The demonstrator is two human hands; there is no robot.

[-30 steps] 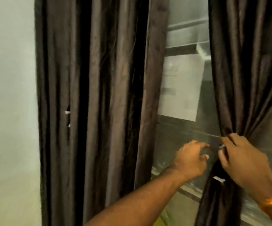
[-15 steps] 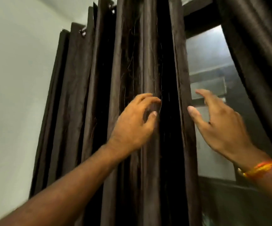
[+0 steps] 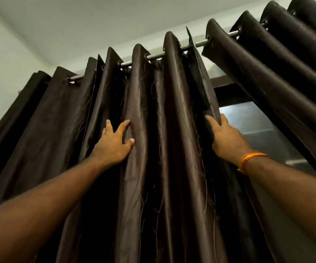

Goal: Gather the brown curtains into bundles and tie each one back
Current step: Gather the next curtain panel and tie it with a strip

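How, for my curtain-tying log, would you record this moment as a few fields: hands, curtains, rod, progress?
left hand: fingers spread flat on the folds of the left curtain
right hand: grips that curtain's inner edge, thumb in front
left curtain: hangs in loose folds from the rod, no tie in view
right curtain: same rod, upper right, apart from both hands
window: shows in the gap between the curtains
wristband: orange, on the right wrist

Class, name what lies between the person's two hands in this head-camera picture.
In the head view, pleated folds of the brown curtain fill the stretch between the left hand and the right hand, which grips the curtain's edge.
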